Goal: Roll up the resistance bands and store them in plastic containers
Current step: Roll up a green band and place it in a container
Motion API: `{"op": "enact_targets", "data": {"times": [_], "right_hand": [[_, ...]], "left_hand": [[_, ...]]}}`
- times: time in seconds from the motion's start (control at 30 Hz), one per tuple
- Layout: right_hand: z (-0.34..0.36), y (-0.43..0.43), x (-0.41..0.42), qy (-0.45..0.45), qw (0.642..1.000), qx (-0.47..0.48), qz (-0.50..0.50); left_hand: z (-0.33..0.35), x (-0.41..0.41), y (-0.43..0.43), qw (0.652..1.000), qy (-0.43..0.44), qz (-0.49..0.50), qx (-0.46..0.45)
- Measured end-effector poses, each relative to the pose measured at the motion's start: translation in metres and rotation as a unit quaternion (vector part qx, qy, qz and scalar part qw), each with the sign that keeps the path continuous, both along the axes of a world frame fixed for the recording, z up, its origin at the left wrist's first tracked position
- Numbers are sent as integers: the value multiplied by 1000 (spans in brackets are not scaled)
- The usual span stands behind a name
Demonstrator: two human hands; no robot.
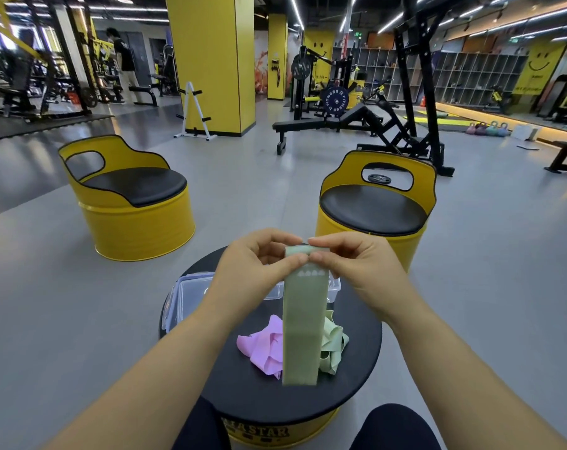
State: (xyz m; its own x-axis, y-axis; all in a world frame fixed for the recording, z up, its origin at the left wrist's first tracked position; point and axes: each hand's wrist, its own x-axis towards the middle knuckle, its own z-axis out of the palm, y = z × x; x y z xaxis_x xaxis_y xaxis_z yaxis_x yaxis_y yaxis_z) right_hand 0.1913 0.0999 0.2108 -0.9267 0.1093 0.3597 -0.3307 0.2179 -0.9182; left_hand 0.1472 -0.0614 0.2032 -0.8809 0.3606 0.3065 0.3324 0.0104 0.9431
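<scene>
Above the worktop point(243, 394), your left hand point(252, 267) and right hand point(353, 264) have fingers clamped on the green band point(303, 323), its top edge folded to start the roll.

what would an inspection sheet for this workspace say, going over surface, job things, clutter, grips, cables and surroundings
surface: round black tabletop on a yellow drum, just ahead of the person's knees
job's things: olive band held up, its length hanging down over the tabletop; pink band and pale green band lie crumpled behind it; clear plastic containers at the far side, partly hidden by the hands
clutter: nothing seen
grips: left hand and right hand both pinch the olive band's top edge
cables: nothing seen
surroundings: gym floor, yellow drum seats, weight bench, kettlebells, a person standing far left
</scene>
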Motion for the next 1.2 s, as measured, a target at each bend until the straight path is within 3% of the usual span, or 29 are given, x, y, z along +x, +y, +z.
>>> {"op": "enact_targets", "data": {"times": [0.8,1.2], "right_hand": [[2,-6,7,-13,999,39,-13],[-5,-8,5,-18,1000,-9,-1]], "left_hand": [[0,2,-2,1000,-2,14,25],[2,2,-4,999,-40,6,28]]}}
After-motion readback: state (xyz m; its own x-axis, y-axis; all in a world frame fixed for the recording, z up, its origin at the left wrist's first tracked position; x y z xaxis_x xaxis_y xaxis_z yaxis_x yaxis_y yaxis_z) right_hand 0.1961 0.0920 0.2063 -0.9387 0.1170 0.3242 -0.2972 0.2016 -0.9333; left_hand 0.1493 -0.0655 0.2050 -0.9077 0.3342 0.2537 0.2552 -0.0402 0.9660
